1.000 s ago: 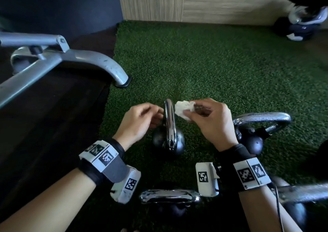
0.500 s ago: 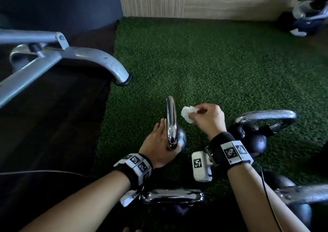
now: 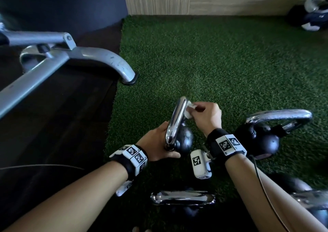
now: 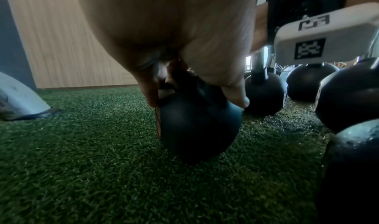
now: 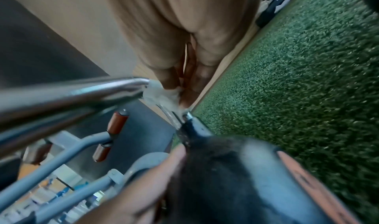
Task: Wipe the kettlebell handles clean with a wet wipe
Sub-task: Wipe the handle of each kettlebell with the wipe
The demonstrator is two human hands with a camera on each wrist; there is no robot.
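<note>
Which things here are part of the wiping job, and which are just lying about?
In the job: wipe in right hand; tilted kettlebell steadied by left hand; its handle; other kettlebells.
Lying about: bench frame; shoes; turf.

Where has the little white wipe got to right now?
In the head view the wet wipe is pinched in the right hand, pressed against the far end of the chrome handle of the middle kettlebell on the green turf.
</note>
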